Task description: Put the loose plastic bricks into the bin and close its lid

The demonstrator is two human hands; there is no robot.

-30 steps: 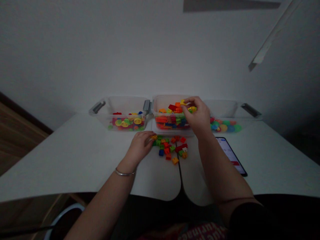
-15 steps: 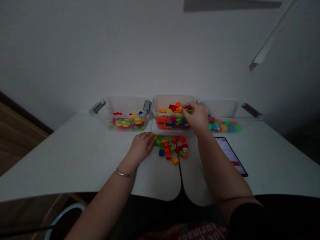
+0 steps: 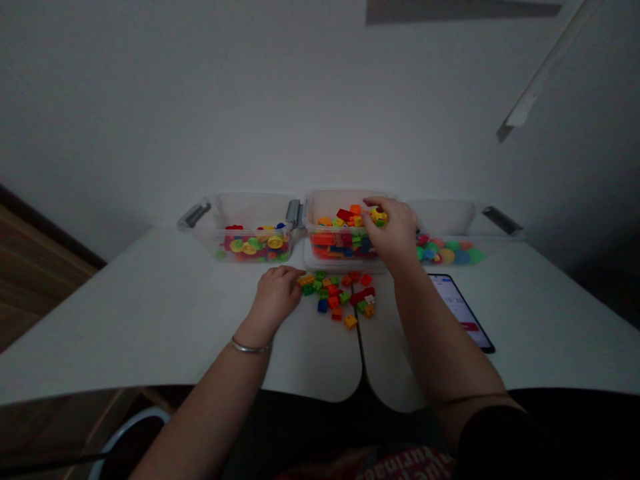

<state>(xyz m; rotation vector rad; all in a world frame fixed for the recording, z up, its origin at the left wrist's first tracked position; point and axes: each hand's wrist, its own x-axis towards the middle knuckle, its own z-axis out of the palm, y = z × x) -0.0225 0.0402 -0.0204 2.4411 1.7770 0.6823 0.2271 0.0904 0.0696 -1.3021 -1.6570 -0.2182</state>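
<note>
My right hand hovers over the middle clear box, thumb and forefinger apart. Yellow pieces show in the gap between them, among the red, orange and green toy building bricks that fill this box. On the table, my left hand rests with loosely curved fingers at the left edge of a loose pile of small toy bricks. Closest to its fingertips is a yellow-orange brick; nothing shows held in this hand.
A left clear box contains yellow, red and green round pieces. In the right clear box lie colourful discs, partly behind my right hand. A phone lies beside my right forearm. A seam splits the white table.
My right thumb and forefinger have spread apart, letting go of a yellow piece above the middle box. My left hand has drawn slightly left, uncovering the yellow-orange brick.
</note>
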